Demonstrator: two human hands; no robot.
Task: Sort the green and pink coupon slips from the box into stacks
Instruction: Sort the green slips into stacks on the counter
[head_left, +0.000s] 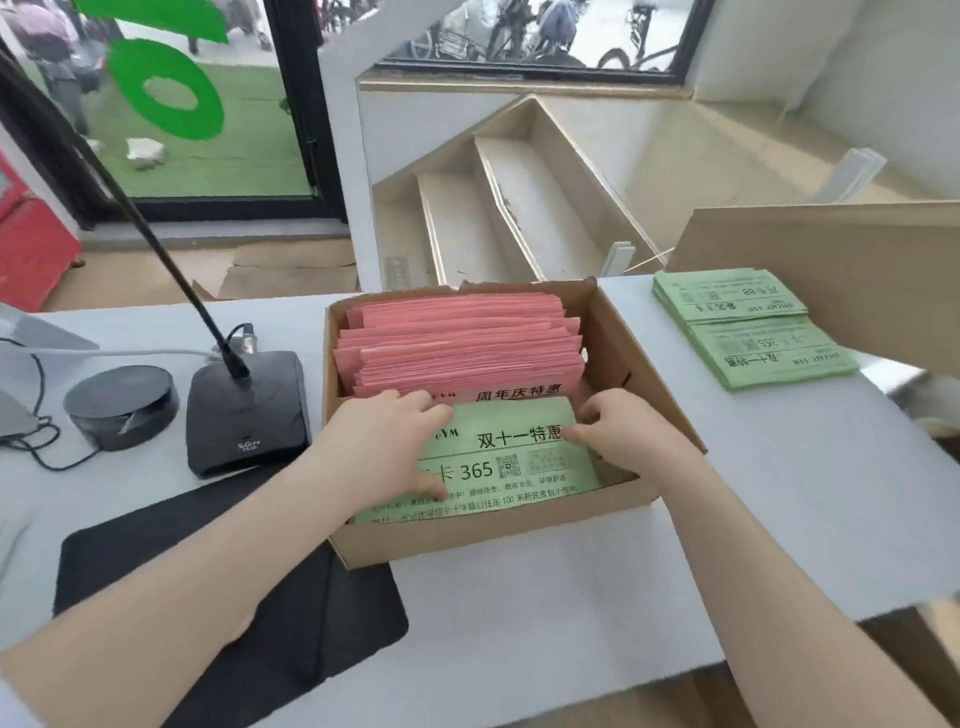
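the black mat (234, 597) lies closest, its far right corner tucked under the cardboard box (618, 332), which sits mid-counter with bare white counter (571, 613) in front and to the right. both hands are down inside the box's near end. the left hand (384, 441) has fingers curled over the top edge of the green slips (498, 457) and thumb pressed on their face; the right hand (618, 431) pinches their upper right edge. behind them stands one thick batch of pink slips (457, 343), filling the far part. one green stack (748, 327) lies on the counter right of the box, just beside a cardboard sheet (841, 260).
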